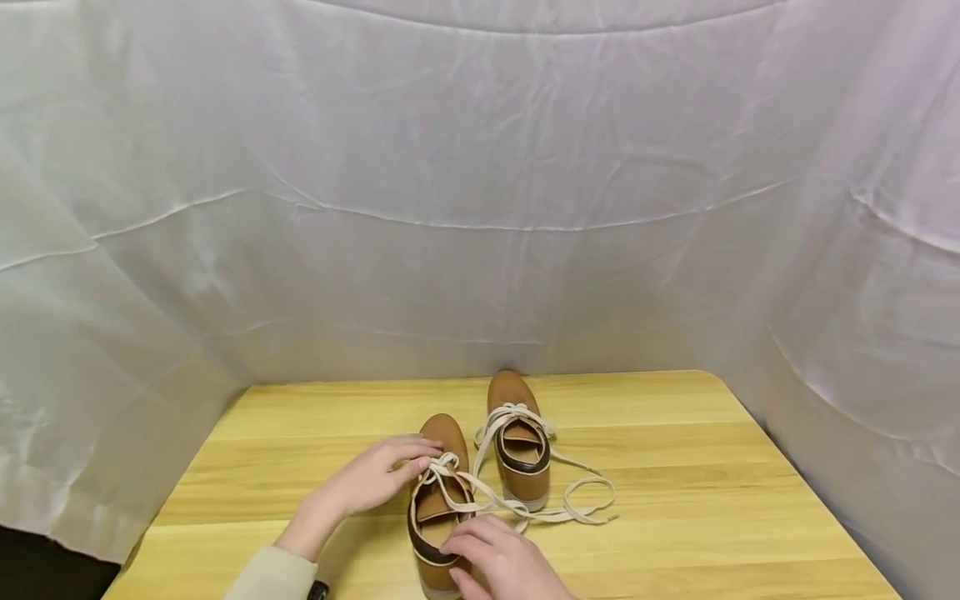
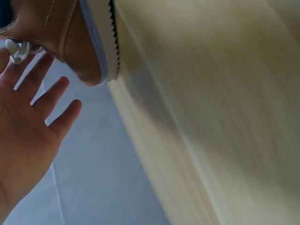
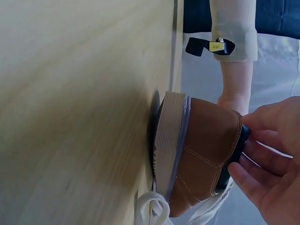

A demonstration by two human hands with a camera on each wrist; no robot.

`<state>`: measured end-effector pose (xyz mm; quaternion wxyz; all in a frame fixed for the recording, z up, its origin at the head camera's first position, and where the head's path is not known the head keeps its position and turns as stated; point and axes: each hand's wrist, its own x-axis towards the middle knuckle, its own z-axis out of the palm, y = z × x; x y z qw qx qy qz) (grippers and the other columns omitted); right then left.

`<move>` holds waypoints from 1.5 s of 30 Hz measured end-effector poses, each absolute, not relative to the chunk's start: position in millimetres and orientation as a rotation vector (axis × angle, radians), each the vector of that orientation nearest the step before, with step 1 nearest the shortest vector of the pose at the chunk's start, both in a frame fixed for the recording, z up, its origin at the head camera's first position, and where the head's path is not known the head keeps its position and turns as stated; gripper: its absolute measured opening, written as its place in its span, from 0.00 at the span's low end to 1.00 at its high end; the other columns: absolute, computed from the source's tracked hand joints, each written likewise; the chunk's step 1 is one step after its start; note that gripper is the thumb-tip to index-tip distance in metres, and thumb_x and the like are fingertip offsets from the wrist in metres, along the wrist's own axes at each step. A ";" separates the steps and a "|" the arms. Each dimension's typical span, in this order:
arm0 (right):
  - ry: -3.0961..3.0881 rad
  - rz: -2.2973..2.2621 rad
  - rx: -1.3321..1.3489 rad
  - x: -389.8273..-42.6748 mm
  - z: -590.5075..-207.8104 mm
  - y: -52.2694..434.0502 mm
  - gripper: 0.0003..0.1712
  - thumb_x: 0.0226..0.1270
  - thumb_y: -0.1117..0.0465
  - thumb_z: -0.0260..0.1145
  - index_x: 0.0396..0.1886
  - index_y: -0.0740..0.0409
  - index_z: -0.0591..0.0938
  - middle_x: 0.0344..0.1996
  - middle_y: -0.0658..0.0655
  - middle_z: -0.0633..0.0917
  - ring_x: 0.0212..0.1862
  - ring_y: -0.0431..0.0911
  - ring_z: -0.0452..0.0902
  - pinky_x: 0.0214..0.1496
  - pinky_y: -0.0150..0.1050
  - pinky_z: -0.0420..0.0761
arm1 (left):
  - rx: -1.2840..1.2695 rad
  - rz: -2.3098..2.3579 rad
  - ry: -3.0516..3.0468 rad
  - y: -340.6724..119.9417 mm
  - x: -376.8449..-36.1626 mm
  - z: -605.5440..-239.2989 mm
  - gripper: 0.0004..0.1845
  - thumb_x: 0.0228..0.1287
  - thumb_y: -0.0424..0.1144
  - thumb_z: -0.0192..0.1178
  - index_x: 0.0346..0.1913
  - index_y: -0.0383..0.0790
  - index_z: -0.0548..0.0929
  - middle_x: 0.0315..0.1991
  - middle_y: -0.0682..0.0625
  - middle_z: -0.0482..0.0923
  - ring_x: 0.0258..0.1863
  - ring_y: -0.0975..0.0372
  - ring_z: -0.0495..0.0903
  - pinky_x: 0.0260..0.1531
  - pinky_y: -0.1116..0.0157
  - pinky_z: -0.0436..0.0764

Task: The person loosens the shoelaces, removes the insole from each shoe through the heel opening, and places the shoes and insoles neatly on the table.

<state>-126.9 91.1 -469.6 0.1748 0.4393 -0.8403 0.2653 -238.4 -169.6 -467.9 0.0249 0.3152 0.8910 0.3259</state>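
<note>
The nearer brown lace-up shoe [image 1: 431,503] sits by the near edge of the tabletop [image 1: 697,500]; the left hand [image 1: 372,477] pinches its cream shoelace [image 1: 447,460]. The right hand [image 1: 510,558] touches its collar [image 1: 413,527], grip unclear. Probably light, stiff-soled; hold it there.

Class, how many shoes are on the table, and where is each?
2. The near shoe is between the left hand and right hand; the far shoe stands farther back, to its right. No others show.
</note>
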 end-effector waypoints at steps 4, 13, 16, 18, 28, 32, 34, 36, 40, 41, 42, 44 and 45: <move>-2.389 0.752 1.243 -128.4 -470.2 90.4 0.10 0.67 0.60 0.74 0.47 0.49 0.87 0.46 0.44 0.84 0.49 0.37 0.79 0.45 0.25 0.80 | 0.929 0.999 2.757 -169.8 -236.5 -470.3 0.22 0.81 0.54 0.52 0.62 0.47 0.86 0.65 0.46 0.81 0.73 0.41 0.69 0.73 0.38 0.64; -2.250 0.756 1.188 -135.5 -472.7 106.6 0.14 0.57 0.57 0.82 0.40 0.46 0.86 0.41 0.42 0.83 0.43 0.34 0.80 0.46 0.24 0.79 | 1.003 0.887 2.881 -175.8 -220.9 -469.5 0.21 0.80 0.56 0.52 0.57 0.48 0.88 0.58 0.53 0.85 0.66 0.50 0.78 0.69 0.44 0.73; -2.222 0.763 1.201 -138.5 -470.8 116.7 0.14 0.56 0.59 0.82 0.39 0.47 0.86 0.41 0.43 0.83 0.42 0.34 0.80 0.46 0.23 0.79 | 1.068 0.850 2.930 -178.4 -211.7 -468.4 0.20 0.80 0.56 0.53 0.56 0.49 0.88 0.57 0.55 0.85 0.62 0.55 0.80 0.65 0.47 0.77; -2.215 0.786 1.214 -140.3 -469.7 123.8 0.14 0.56 0.61 0.82 0.39 0.47 0.85 0.41 0.43 0.83 0.43 0.35 0.79 0.47 0.23 0.79 | 1.070 0.850 2.953 -180.2 -204.5 -467.7 0.19 0.79 0.56 0.54 0.54 0.50 0.89 0.59 0.55 0.83 0.61 0.56 0.81 0.63 0.48 0.79; -2.248 0.860 1.207 -153.0 -466.4 159.9 0.17 0.55 0.69 0.80 0.43 0.51 0.86 0.46 0.48 0.87 0.48 0.41 0.85 0.57 0.26 0.79 | 1.082 0.929 2.955 -174.3 -173.6 -466.9 0.13 0.68 0.63 0.64 0.42 0.61 0.88 0.67 0.56 0.78 0.63 0.56 0.80 0.60 0.49 0.81; -2.269 0.875 1.184 -158.6 -463.9 172.0 0.17 0.55 0.72 0.78 0.43 0.53 0.86 0.47 0.50 0.88 0.49 0.43 0.86 0.62 0.22 0.75 | 1.166 0.932 2.916 -164.9 -164.8 -469.6 0.11 0.64 0.61 0.68 0.41 0.63 0.86 0.65 0.58 0.80 0.60 0.57 0.83 0.57 0.53 0.83; -2.258 0.884 1.179 -160.9 -463.1 175.9 0.17 0.54 0.73 0.77 0.42 0.53 0.87 0.47 0.50 0.88 0.49 0.43 0.85 0.63 0.21 0.74 | 1.200 0.956 2.887 -160.7 -161.7 -470.7 0.10 0.63 0.59 0.71 0.41 0.63 0.85 0.63 0.59 0.79 0.57 0.60 0.83 0.53 0.59 0.84; -2.240 0.876 1.179 -162.9 -462.4 178.0 0.17 0.54 0.72 0.77 0.42 0.52 0.87 0.46 0.50 0.88 0.49 0.44 0.85 0.63 0.22 0.73 | 1.205 0.978 2.873 -157.7 -159.0 -471.3 0.10 0.62 0.57 0.73 0.41 0.63 0.83 0.62 0.60 0.79 0.55 0.62 0.83 0.51 0.62 0.85; -2.221 0.839 1.180 -165.1 -458.7 177.2 0.19 0.53 0.71 0.78 0.44 0.52 0.87 0.45 0.49 0.89 0.49 0.44 0.85 0.61 0.27 0.78 | 1.136 1.006 2.876 -154.7 -155.9 -470.6 0.16 0.58 0.54 0.77 0.39 0.61 0.77 0.60 0.63 0.79 0.52 0.66 0.82 0.47 0.65 0.83; -2.230 0.829 1.175 -165.2 -456.6 175.9 0.19 0.54 0.70 0.78 0.45 0.51 0.87 0.46 0.48 0.89 0.49 0.43 0.85 0.60 0.29 0.80 | 1.114 1.006 2.883 -154.3 -156.0 -470.4 0.18 0.57 0.54 0.78 0.39 0.59 0.76 0.59 0.63 0.79 0.52 0.67 0.81 0.46 0.65 0.83; -2.241 0.817 1.171 -165.4 -453.8 174.1 0.20 0.54 0.69 0.78 0.46 0.50 0.87 0.46 0.47 0.88 0.49 0.42 0.85 0.58 0.32 0.82 | 1.094 1.002 2.893 -154.1 -156.1 -470.4 0.21 0.56 0.53 0.79 0.40 0.58 0.75 0.58 0.64 0.79 0.52 0.68 0.81 0.47 0.64 0.83; -2.275 0.787 1.170 -165.3 -446.8 169.4 0.20 0.55 0.67 0.79 0.48 0.50 0.87 0.47 0.45 0.88 0.50 0.41 0.85 0.55 0.36 0.84 | 1.050 0.985 2.906 -154.2 -156.5 -469.8 0.24 0.53 0.53 0.80 0.45 0.57 0.75 0.56 0.64 0.79 0.52 0.67 0.81 0.47 0.63 0.83; -2.305 0.774 1.181 -165.4 -442.3 166.4 0.20 0.57 0.67 0.79 0.49 0.50 0.87 0.47 0.45 0.88 0.50 0.41 0.85 0.54 0.38 0.85 | 1.030 0.962 2.914 -154.5 -156.9 -469.4 0.27 0.52 0.54 0.81 0.49 0.56 0.76 0.56 0.64 0.79 0.53 0.66 0.81 0.49 0.61 0.84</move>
